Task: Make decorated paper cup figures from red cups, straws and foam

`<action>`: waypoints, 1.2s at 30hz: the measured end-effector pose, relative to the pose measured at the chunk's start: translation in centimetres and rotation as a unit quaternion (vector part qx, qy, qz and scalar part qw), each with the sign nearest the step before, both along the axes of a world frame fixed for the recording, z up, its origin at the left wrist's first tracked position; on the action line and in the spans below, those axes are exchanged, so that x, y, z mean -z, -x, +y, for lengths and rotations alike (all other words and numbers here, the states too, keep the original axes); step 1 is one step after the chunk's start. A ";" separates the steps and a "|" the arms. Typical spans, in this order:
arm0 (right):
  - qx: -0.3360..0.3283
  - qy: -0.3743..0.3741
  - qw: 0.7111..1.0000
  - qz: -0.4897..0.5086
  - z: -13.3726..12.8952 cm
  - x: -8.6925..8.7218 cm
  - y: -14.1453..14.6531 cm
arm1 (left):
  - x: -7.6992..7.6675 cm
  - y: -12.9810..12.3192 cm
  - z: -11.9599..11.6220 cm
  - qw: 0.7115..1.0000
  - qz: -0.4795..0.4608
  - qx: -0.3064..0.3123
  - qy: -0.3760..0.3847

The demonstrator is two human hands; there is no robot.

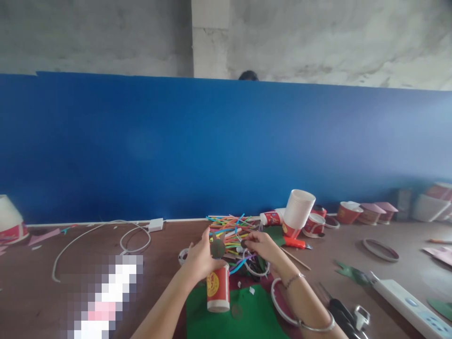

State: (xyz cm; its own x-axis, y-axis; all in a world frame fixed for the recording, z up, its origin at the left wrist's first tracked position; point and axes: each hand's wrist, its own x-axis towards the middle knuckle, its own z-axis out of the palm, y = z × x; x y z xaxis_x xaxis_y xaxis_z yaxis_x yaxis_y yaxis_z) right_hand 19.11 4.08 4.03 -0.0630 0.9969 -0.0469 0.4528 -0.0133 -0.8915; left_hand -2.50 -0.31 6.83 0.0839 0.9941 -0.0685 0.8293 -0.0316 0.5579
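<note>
My left hand (pixel 201 256) has its fingers and thumb curled around a dark green-brown round disc (pixel 218 247). Directly below its thumb is a red paper cup (pixel 218 288) with a yellow emblem; whether the thumb touches the cup I cannot tell. The cup is over a green sheet (pixel 247 313), on which another brownish disc (pixel 237 310) lies near the cup's base. Fingertips of my right hand (pixel 259 245) pinch a small dark round piece (pixel 243 243). Behind both hands spreads a pile of coloured pipe cleaners (pixel 233 230), partly hidden by them.
Stacked white paper cups (pixel 298 209) and cut red cups (pixel 348 213) line the blue partition (pixel 226 150). An orange utility knife (pixel 294 243), a tape ring (pixel 380 249) and a power strip (pixel 406 301) lie right. A white cable (pixel 136 235) loops left. Someone's head shows above the partition.
</note>
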 end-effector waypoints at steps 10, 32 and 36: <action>-0.083 0.124 0.989 -0.017 -0.8 0.1 0.1 | 0.3 1.0 0.4 0.998 -0.054 -0.006 0.043; 0.004 0.127 0.979 0.158 -0.7 0.6 1.7 | 0.8 1.9 1.0 0.996 -0.058 -0.002 0.061; 0.009 0.120 0.974 0.190 -0.4 1.1 1.9 | 0.9 1.9 1.1 0.996 -0.053 -0.006 0.068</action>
State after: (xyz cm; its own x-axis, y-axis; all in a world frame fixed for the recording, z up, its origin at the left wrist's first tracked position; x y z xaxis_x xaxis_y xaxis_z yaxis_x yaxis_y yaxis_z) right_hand 17.24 3.71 2.96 -0.1036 0.9614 -0.2550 0.0890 -0.2464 -0.9651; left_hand -4.40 0.83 5.94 0.0863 0.9771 -0.1946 0.7653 0.0601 0.6409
